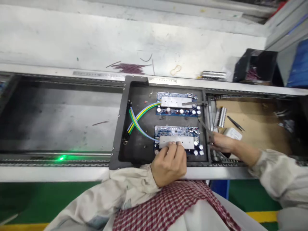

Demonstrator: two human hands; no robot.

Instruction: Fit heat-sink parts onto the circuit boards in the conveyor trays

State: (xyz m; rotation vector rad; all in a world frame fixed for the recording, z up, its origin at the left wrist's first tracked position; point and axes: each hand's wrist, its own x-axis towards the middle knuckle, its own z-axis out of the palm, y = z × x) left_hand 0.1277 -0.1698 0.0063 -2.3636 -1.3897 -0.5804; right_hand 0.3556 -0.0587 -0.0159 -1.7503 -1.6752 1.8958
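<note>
A dark carrier tray point(138, 96) on the conveyor holds two blue circuit boards, each with a grey metal plate. My left hand point(169, 162) rests on the near board point(178, 131), fingers curled and pressed on the plate's lower edge. My right hand point(222, 142) is at the tray's right rim, closed on a thin metal tool, likely tweezers point(204, 125), whose tip points up toward the far board point(178, 104). Yellow-green and blue wires point(138, 118) cross the tray's left half and run to both boards.
A cardboard-lined bay point(260, 125) to the right holds silver parts point(220, 117), a white block point(232, 133) and dark tweezers point(235, 123). On the white bench behind lie purple wire pieces point(128, 68), a rubber band point(175, 69) and a black bin point(255, 65). A green light point(61, 158) glows on the near rail.
</note>
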